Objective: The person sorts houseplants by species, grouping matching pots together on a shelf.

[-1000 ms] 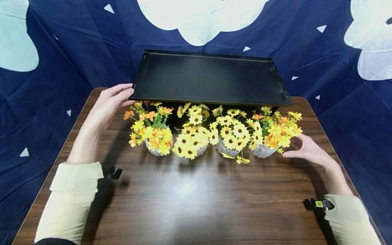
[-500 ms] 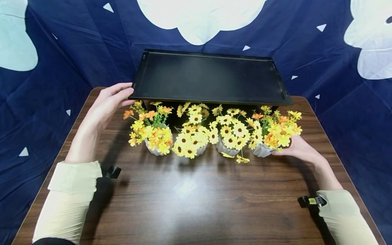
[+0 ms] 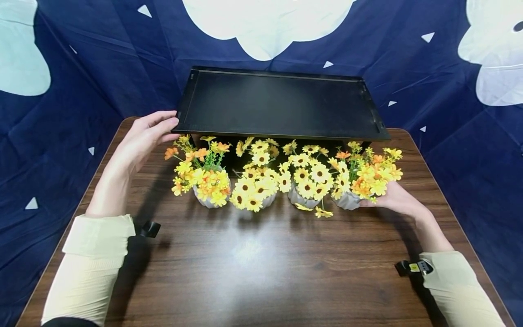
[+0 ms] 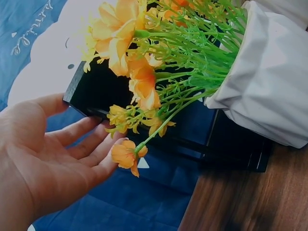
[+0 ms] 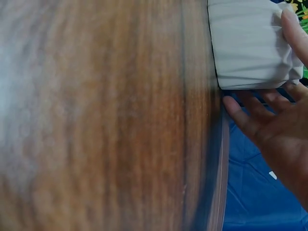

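Observation:
At the left end of a raised black shelf, my left hand holds the edge. In the left wrist view its thumb touches the shelf's corner, and the fingers sit along its side, partly behind orange blossoms. My right hand grips the rightmost white flowerpot, which bears yellow and orange artificial flowers. The right wrist view has the thumb on the pot's near side and the other fingers at its far side, partly hidden. That pot stands on the table.
More white pots form a row in front of the shelf: one with orange and yellow flowers, two with yellow daisies. The brown wooden table extends toward me. A dark blue cloth with white shapes hangs behind.
My right hand has moved left and closed round the rightmost flowerpot, from a spread grasp beside it. The left hand keeps its place on the shelf edge. The pots have not visibly moved.

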A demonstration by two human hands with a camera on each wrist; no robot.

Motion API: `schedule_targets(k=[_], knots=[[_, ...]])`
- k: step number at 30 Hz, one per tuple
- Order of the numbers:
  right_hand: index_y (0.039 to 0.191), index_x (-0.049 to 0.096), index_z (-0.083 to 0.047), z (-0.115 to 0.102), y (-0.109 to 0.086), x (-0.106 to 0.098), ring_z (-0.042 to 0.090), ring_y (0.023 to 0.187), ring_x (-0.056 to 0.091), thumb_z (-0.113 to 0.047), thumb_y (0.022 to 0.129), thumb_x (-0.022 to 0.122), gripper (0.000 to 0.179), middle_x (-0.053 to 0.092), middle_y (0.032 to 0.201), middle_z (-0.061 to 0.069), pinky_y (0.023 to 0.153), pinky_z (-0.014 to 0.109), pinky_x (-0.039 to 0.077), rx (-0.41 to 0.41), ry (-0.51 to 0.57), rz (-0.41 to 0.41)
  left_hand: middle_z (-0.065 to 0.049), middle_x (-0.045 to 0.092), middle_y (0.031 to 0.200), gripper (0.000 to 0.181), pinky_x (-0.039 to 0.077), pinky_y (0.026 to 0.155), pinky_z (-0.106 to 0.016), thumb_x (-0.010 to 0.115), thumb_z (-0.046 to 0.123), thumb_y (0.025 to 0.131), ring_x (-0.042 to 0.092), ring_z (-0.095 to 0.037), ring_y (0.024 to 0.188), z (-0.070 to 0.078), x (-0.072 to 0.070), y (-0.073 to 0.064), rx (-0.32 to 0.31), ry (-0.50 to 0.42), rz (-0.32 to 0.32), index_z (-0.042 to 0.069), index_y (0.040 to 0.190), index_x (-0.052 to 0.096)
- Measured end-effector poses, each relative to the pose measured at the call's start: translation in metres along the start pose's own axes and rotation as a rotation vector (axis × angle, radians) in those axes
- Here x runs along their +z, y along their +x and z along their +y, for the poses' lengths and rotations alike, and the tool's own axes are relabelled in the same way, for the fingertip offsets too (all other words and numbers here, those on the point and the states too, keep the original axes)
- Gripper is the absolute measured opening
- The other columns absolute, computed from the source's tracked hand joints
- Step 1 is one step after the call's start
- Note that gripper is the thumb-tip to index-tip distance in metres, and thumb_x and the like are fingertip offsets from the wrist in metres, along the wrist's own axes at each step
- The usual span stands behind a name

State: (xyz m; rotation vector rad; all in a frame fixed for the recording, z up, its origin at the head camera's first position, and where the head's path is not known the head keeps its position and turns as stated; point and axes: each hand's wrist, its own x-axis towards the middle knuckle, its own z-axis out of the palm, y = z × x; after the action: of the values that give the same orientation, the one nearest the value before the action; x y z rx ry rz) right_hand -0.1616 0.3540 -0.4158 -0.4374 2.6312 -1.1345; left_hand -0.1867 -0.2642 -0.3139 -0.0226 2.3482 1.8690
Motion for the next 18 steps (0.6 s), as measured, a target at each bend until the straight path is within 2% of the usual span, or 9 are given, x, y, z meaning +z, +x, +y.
schedule_targets(k=[3, 7, 12, 14, 18], knots=[[0.156, 0.035, -0.008, -0.0008, 0.0004, 0.0004, -0.015, 0.122, 0.045, -0.012, 0.079, 0.089, 0.094, 0.052, 0.147, 0.010, 0.099, 0.001, 0.034, -0.005, 0.017, -0.001, -0.014, 0.030, 0.166, 0.069, 0.052, 0.095, -0.011, 0.061, 0.040, 0.103, 0.058, 0.005, 0.115, 0.0000, -0.0007, 0.0012, -0.008, 0.008, -0.004, 0.007, 0.159, 0.035], [0.158, 0.032, -0.009, -0.0027, -0.0001, -0.0002, -0.018, 0.121, 0.041, -0.016, 0.081, 0.088, 0.096, 0.048, 0.154, 0.014, 0.098, 0.000, 0.032, 0.028, -0.002, -0.017, -0.012, 0.033, 0.164, 0.068, 0.052, 0.095, -0.011, 0.060, 0.039, 0.104, 0.058, 0.006, 0.114, -0.0003, -0.0015, 0.0034, -0.016, 0.021, -0.010, 0.006, 0.158, 0.036], [0.157, 0.035, -0.009, -0.0017, 0.0007, 0.0024, -0.018, 0.122, 0.044, -0.017, 0.082, 0.088, 0.092, 0.051, 0.149, 0.001, 0.098, 0.000, 0.035, 0.007, 0.012, -0.027, -0.010, 0.035, 0.163, 0.069, 0.050, 0.101, -0.013, 0.057, 0.044, 0.104, 0.060, 0.011, 0.109, 0.0024, -0.0036, 0.0034, -0.044, 0.098, -0.024, 0.006, 0.158, 0.036], [0.156, 0.036, -0.009, -0.0012, 0.0009, 0.0031, -0.016, 0.122, 0.046, -0.016, 0.082, 0.088, 0.090, 0.051, 0.144, -0.007, 0.098, 0.001, 0.036, -0.005, 0.018, -0.027, -0.010, 0.032, 0.165, 0.070, 0.048, 0.109, -0.018, 0.056, 0.046, 0.104, 0.060, 0.013, 0.108, 0.0048, -0.0046, 0.0026, -0.059, 0.137, -0.034, 0.008, 0.159, 0.034], [0.155, 0.037, -0.010, -0.0013, 0.0008, 0.0033, -0.014, 0.122, 0.048, -0.016, 0.082, 0.088, 0.090, 0.052, 0.142, -0.009, 0.099, 0.003, 0.037, 0.009, 0.039, -0.029, -0.011, 0.027, 0.170, 0.075, 0.038, 0.122, -0.033, 0.056, 0.051, 0.103, 0.061, 0.012, 0.108, 0.0093, -0.0063, 0.0014, -0.083, 0.185, -0.053, 0.010, 0.161, 0.032]])
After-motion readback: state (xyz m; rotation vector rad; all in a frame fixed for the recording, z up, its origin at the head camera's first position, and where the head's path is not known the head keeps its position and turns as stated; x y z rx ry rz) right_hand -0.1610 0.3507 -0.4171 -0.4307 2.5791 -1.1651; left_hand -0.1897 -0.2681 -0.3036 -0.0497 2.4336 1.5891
